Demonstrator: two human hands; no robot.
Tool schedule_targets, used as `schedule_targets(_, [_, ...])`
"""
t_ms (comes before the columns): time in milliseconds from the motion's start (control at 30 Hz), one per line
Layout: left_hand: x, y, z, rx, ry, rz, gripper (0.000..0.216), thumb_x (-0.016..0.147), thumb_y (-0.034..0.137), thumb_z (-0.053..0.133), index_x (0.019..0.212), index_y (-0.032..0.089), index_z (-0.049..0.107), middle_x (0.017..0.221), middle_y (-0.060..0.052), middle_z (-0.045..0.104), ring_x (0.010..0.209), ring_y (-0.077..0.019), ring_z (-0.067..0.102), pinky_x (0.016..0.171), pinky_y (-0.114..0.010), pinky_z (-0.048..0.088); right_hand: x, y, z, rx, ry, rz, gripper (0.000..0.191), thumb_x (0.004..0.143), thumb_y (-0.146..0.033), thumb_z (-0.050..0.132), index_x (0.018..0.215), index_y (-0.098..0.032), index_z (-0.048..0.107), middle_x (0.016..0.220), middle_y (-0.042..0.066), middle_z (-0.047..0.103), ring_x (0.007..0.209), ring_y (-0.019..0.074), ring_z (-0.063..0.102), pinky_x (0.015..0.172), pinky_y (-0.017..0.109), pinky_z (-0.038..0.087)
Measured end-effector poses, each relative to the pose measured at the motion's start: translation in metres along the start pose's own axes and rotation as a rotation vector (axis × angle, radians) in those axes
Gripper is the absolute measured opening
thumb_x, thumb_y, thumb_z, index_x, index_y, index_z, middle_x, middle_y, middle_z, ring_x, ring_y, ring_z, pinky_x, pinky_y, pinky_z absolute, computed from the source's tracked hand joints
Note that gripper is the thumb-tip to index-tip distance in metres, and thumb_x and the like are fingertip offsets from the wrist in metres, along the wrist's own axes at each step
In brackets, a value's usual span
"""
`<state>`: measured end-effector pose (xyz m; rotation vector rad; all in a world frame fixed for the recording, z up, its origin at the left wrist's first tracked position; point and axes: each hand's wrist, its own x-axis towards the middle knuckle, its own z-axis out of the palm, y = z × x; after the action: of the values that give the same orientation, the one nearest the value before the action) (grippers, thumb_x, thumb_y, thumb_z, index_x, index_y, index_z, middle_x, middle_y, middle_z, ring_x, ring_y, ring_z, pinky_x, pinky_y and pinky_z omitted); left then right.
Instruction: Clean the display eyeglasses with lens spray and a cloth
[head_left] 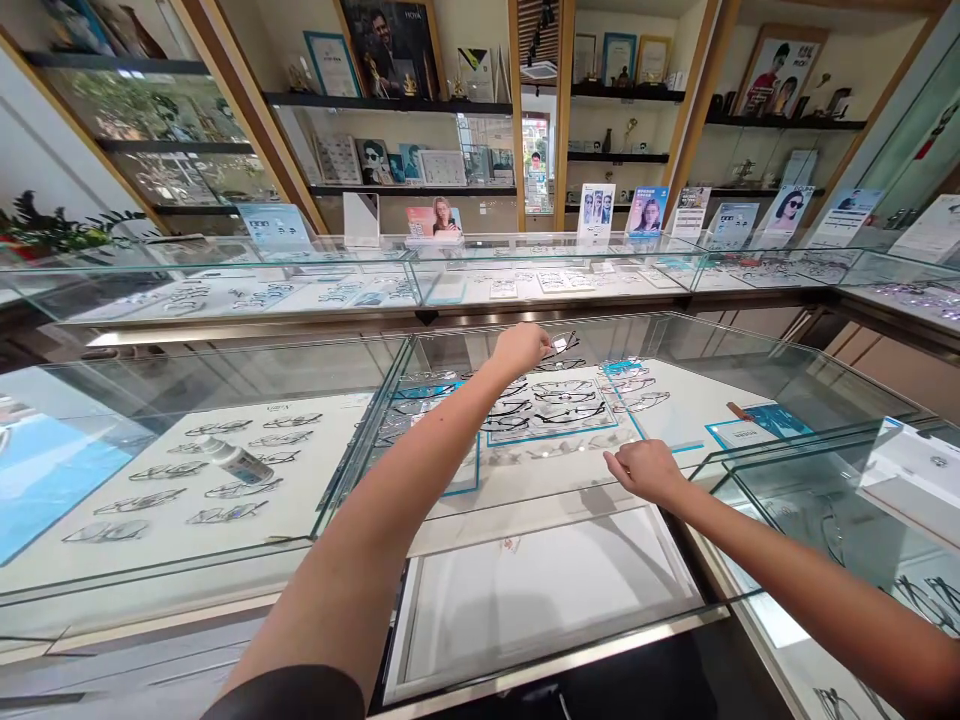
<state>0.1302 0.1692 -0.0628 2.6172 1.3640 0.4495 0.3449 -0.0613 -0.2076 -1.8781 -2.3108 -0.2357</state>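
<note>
My left hand (520, 349) reaches far over the glass display case (420, 520) and is closed on a pair of dark-rimmed glasses (561, 345) held above the back of the case. Below it, several pairs of glasses (562, 400) lie in rows on a white tray with blue borders inside the case. My right hand (645, 470) rests on the glass top nearer to me, fingers curled down with the knuckles up; nothing shows in it.
A small white spray bottle (236, 461) lies on the glass of the left case (150, 560) over more glasses. A second counter (420, 280) with leaflets and stands runs behind. Shelves with frames and pictures line the wall. Another glass case (885, 520) stands at right.
</note>
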Motion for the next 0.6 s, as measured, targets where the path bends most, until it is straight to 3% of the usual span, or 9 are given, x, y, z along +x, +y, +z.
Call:
schedule_targets(200, [0.028,-0.004,0.033,0.053,-0.188,0.004,0.018,0.094,0.03,0.073,0.106,0.023,0.085,0.106,-0.009,0.082,0.107,-0.0268,0.074,0.091,-0.032,0.055,0.003,0.001,0.004,0.041,-0.002,0.014,0.063,0.11,-0.041,0.038,0.061,-0.017,0.07,0.063,0.008,0.072,0.058,0.0153,0.059,0.061,0.036,0.013])
schedule_targets(333, [0.037,-0.004,0.05,0.082,-0.302,0.024,0.033,0.102,0.039,0.07,0.128,0.019,0.071,0.131,-0.012,0.071,0.115,-0.0254,0.07,0.099,-0.044,0.061,0.001,0.001,0.007,0.05,0.015,0.017,0.062,0.109,-0.042,0.04,0.058,-0.018,0.066,0.06,0.007,0.07,0.055,0.014,0.055,0.062,0.036,0.013])
schedule_targets(433, [0.043,-0.004,0.059,0.093,-0.347,0.039,0.041,0.103,0.04,0.068,0.137,0.019,0.064,0.139,-0.013,0.065,0.119,-0.0257,0.068,0.1,-0.048,0.061,0.001,0.001,0.009,0.049,0.029,0.019,0.059,0.107,-0.042,0.043,0.057,-0.018,0.064,0.058,0.006,0.069,0.053,0.0137,0.053,0.062,0.035,0.013])
schedule_targets(600, [0.052,-0.004,0.067,0.092,-0.392,0.04,0.04,0.103,0.04,0.068,0.137,0.019,0.065,0.139,-0.013,0.066,0.119,-0.0258,0.068,0.1,-0.047,0.061,0.001,0.0,0.009,0.054,0.047,0.014,0.057,0.106,-0.041,0.046,0.057,-0.018,0.061,0.058,0.005,0.069,0.052,0.014,0.052,0.062,0.036,0.014])
